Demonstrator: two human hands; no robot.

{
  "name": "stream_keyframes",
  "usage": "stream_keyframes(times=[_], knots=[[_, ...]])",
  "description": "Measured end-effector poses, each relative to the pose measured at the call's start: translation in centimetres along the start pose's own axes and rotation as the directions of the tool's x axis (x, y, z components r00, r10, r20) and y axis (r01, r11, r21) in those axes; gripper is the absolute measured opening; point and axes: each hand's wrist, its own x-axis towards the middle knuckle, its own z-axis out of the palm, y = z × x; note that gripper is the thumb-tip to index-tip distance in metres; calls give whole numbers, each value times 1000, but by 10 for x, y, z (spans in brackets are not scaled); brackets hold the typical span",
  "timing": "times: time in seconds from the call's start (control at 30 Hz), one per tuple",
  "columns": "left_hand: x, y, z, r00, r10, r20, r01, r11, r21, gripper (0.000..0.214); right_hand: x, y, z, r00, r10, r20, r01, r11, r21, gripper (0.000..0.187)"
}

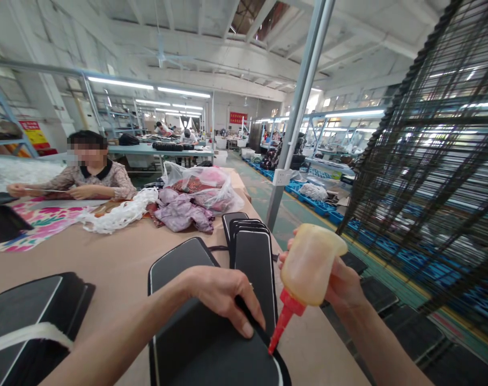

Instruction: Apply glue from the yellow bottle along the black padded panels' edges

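My right hand (342, 284) is wrapped round a cloudy, yellowish squeeze bottle (308, 262), tipped nozzle-down. Its red nozzle (282, 321) points at the edge of a black panel (212, 343) in front of me, and the tip looks to be touching there. With thumb and fingers my left hand (228, 300) pinches that same edge, just left of the nozzle. Another dark panel (183, 262) with a pale line along its border lies behind my left hand. Beyond it, several narrow black pieces (252, 246) with white edge lines are fanned in a stack.
A strapped stack of black panels (30, 311) sits at the left on the brown tabletop (119, 268). Farther back are white stringy material (123, 212) and bagged fabric (199, 193). Across the table a person (95, 177) handles something thin. A metal post (296, 118) and dark rack (433, 161) stand right.
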Motion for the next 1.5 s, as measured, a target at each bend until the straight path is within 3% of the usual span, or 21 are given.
stream_keyframes(times=[0.3, 0.53, 0.83, 1.13, 1.27, 1.5], knots=[[0, 1, 1, 1000, 20, -1, -20, 999, -31, 47, 2, 4, 0, 999, 4, 46, -5, 1000, 31, 51], [0, -3, 0, 1000, 29, 6, -29, 998, -55, 62, 0, 6, -4, 992, 10, 122, -13, 1000, 18, 48], [-3, -9, 0, 999, 23, -30, -26, 997, -75, 65, 0, 7, -11, 993, 29, 119, -31, 999, 16, 47], [-10, -9, -1, 995, -41, -93, 29, 992, -120, 57, -4, 5, -9, 999, 0, -53, 0, 1000, -3, 47], [-14, -15, -2, 990, -63, -129, 48, 992, -116, 53, -9, 7, -11, 969, -69, -238, 56, 997, -61, 55], [-25, -20, -4, 963, -132, -236, 121, 991, -60, 50, -20, 12, -15, 912, -176, -371, 139, 982, -124, 64]])
